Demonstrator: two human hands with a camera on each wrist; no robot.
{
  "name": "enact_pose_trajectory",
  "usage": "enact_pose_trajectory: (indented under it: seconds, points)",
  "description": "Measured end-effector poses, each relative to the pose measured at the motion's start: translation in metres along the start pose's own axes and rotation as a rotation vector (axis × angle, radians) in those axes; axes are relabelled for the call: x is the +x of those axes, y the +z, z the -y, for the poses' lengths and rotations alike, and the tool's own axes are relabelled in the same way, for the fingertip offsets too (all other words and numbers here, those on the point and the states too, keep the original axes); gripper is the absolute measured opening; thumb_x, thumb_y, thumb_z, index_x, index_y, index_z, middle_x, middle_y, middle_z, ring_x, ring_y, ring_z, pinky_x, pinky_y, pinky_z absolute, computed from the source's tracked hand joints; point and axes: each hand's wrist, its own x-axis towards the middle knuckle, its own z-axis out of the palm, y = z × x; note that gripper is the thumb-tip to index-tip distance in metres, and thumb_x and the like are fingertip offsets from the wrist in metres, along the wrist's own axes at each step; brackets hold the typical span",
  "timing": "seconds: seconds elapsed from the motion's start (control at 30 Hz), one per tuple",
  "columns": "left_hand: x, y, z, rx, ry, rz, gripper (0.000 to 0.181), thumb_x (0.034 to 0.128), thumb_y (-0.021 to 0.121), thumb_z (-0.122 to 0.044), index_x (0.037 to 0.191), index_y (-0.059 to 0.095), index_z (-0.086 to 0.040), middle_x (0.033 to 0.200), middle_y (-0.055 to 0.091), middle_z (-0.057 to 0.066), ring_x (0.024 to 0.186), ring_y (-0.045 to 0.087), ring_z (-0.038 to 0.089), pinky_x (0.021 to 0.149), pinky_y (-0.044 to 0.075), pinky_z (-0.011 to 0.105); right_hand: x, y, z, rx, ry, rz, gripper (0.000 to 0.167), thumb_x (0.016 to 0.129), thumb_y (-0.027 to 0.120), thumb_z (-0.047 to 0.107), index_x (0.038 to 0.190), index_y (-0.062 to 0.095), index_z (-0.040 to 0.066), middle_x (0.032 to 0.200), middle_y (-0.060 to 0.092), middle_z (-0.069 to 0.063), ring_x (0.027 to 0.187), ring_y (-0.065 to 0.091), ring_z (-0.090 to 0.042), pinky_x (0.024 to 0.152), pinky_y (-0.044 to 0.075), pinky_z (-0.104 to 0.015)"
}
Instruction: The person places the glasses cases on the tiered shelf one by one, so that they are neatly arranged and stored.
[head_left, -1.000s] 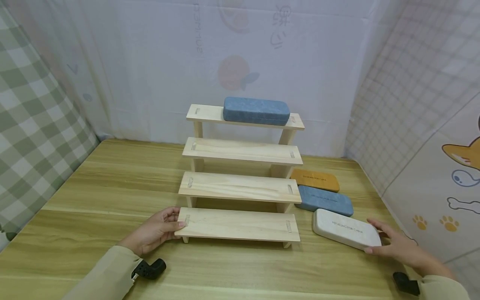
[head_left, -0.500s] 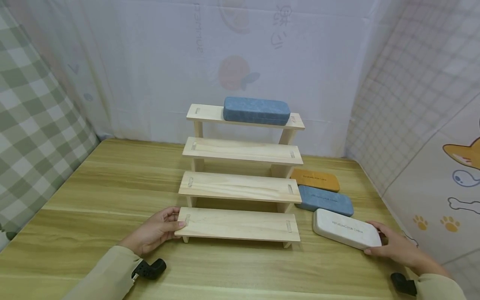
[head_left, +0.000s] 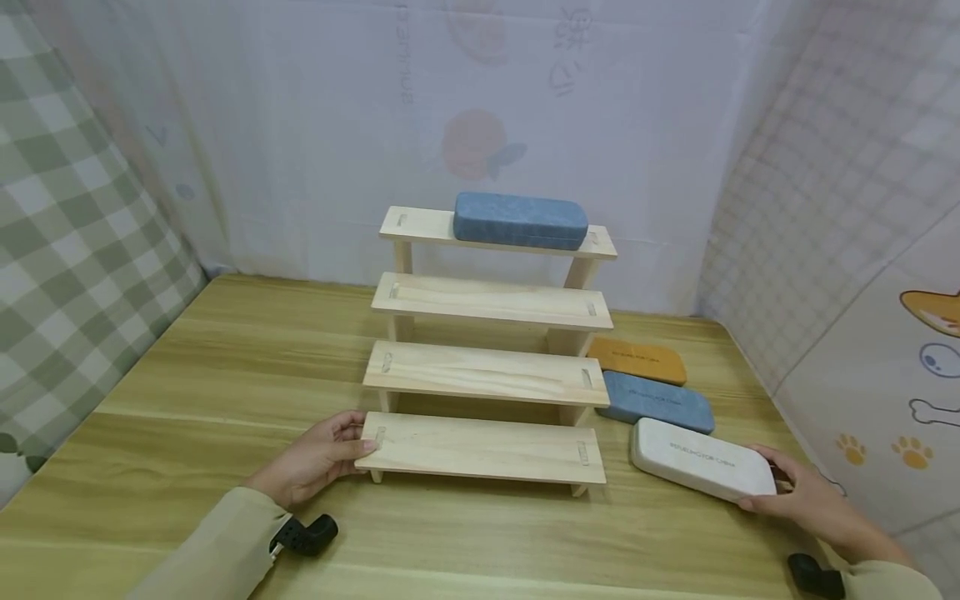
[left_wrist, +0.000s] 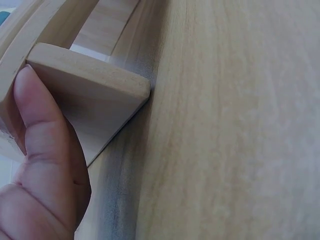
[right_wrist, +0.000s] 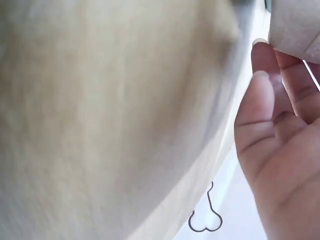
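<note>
In the head view a stepped wooden stand [head_left: 480, 450] stands mid-table, a blue case [head_left: 520, 221] on its top shelf. My left hand [head_left: 311, 462] grips the lowest shelf's left end, thumb at its edge; the left wrist view shows the thumb [left_wrist: 42, 120] against the wood beside a support leg [left_wrist: 90, 75]. Right of the stand, my right hand [head_left: 813, 504] holds the right end of a white case [head_left: 701, 460] between thumb and fingers. In the right wrist view, fingers touch the case [right_wrist: 295, 30], which is partly out of frame.
Behind the white case lie another blue case [head_left: 660, 402] and an orange case [head_left: 637, 360], both close to the stand's right side. White cloth [head_left: 330, 150] hangs at the back, checked cloth [head_left: 67, 208] on the left, and a patterned sheet [head_left: 862, 333] on the right.
The head view has shifted slightly, moving the scene a little to the right. The white case's right end and my right hand have moved slightly further right. My left hand keeps its grip.
</note>
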Motion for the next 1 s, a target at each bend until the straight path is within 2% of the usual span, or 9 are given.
enact_pose_trajectory:
  seconds: [0.13,0.23,0.37,0.43,0.57,0.67,0.87,0.93,1.0]
  points:
    - [0.0,0.001,-0.001,0.002,-0.006,-0.003,0.063,0.0945,0.058,-0.005,0.14,0.02,0.015,0.108,0.055,0.008,0.093,0.06,0.015,0.08,0.054,0.029,-0.005,-0.004,0.001,0.016,0.01,-0.023,0.087,0.088,0.071,0.028,0.145,0.02,-0.015,0.134,0.037,-0.04,0.096,0.05,-0.002,0.068,0.043,-0.018]
    - [0.001,0.001,-0.001,0.004,-0.008,-0.003,0.063,0.0947,0.058,-0.005,0.141,0.02,0.015,0.108,0.055,0.008,0.093,0.06,0.015,0.079,0.054,0.029,-0.007,-0.007,0.002,0.054,0.01,-0.031,0.087,0.088,0.07,0.026,0.145,0.018,-0.015,0.135,0.036,-0.038,0.088,0.042,0.011,0.068,0.043,-0.017]
    - [0.0,0.0,0.0,0.006,-0.008,0.0,0.063,0.0951,0.057,-0.006,0.141,0.019,0.015,0.108,0.054,0.008,0.092,0.06,0.015,0.078,0.054,0.028,-0.01,-0.011,0.004,0.08,-0.009,-0.05,0.086,0.089,0.069,0.023,0.145,0.016,-0.015,0.135,0.036,-0.036,0.087,0.043,0.012,0.068,0.044,-0.018]
    - [0.0,0.0,0.0,0.006,-0.007,0.002,0.063,0.0954,0.057,-0.006,0.141,0.019,0.015,0.108,0.054,0.008,0.093,0.06,0.015,0.078,0.054,0.029,-0.012,-0.012,0.004,0.086,-0.025,-0.073,0.083,0.089,0.069,0.022,0.146,0.018,-0.01,0.13,0.045,-0.024,0.088,0.044,0.011,0.069,0.044,-0.019]
    - [0.0,0.001,-0.001,0.004,-0.007,0.002,0.063,0.0955,0.057,-0.006,0.141,0.019,0.015,0.109,0.054,0.008,0.093,0.059,0.015,0.079,0.054,0.029,-0.015,-0.015,0.005,0.121,-0.099,-0.146,0.066,0.089,0.068,0.016,0.144,0.032,0.023,0.113,0.049,0.017,0.088,0.048,0.008,0.068,0.045,-0.019]
    - [0.0,0.001,-0.001,0.001,-0.012,-0.006,0.063,0.0953,0.057,-0.006,0.141,0.019,0.015,0.109,0.054,0.009,0.093,0.06,0.015,0.079,0.054,0.029,-0.016,-0.018,0.008,0.154,-0.144,-0.183,0.063,0.089,0.068,0.012,0.133,0.034,0.041,0.105,0.045,0.031,0.088,0.05,0.007,0.067,0.047,-0.019]
    - [0.0,0.001,-0.001,0.008,-0.008,-0.004,0.062,0.0953,0.057,-0.006,0.14,0.02,0.015,0.108,0.054,0.008,0.092,0.06,0.015,0.079,0.054,0.028,-0.013,-0.03,0.02,0.198,-0.195,-0.185,0.068,0.09,0.065,0.005,0.144,0.03,0.026,0.107,0.046,0.033,0.089,0.052,0.007,0.066,0.05,-0.02]
    - [0.0,0.001,-0.001,0.011,-0.003,0.003,0.062,0.0954,0.057,-0.006,0.14,0.02,0.015,0.109,0.054,0.008,0.093,0.06,0.015,0.079,0.054,0.028,-0.011,-0.034,0.023,0.209,-0.208,-0.182,0.068,0.09,0.065,0.005,0.144,0.031,0.028,0.109,0.046,0.031,0.09,0.052,0.006,0.066,0.05,-0.02]
    - [0.0,0.0,-0.001,0.014,0.001,0.011,0.061,0.0958,0.057,-0.007,0.14,0.02,0.015,0.109,0.054,0.008,0.093,0.06,0.015,0.08,0.054,0.029,-0.009,-0.039,0.028,0.225,-0.218,-0.183,0.068,0.091,0.064,0.004,0.14,0.031,0.036,0.11,0.046,0.03,0.09,0.052,0.006,0.066,0.051,-0.021]
